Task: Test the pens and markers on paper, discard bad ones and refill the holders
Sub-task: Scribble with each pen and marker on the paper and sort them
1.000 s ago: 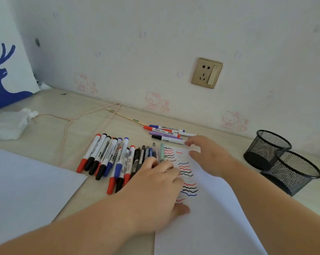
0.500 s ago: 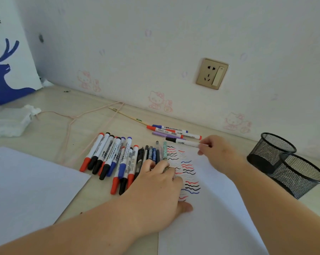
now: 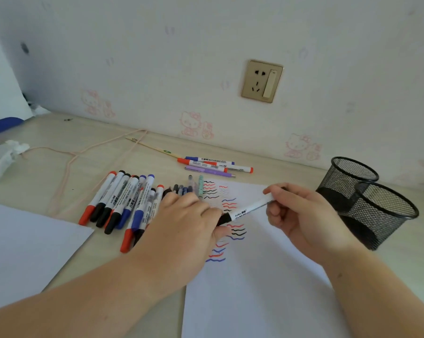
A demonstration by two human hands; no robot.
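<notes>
My right hand (image 3: 301, 215) grips a white marker with a black cap (image 3: 248, 208) by its rear end, holding it slanted above the test paper (image 3: 254, 289). My left hand (image 3: 181, 225) pinches the black cap end between fingers and thumb, above the paper's left edge. Red, blue and black squiggles cover the upper part of the paper. A row of several capped markers and thin pens (image 3: 123, 201) lies to the left of the sheet, partly hidden by my left hand. Two empty black mesh holders (image 3: 352, 181) (image 3: 386, 215) stand at the right.
A small group of markers and a purple pen (image 3: 213, 164) lies near the wall. A second white sheet (image 3: 23, 247) is at the left front. A pink cord (image 3: 67, 154), a wooden stick (image 3: 152, 147) and crumpled tissue (image 3: 1, 159) lie at the back left.
My right hand picked the black-capped marker from the back group and brought it toward me over the paper. My left hand lifted off the paper and took hold of its cap.
</notes>
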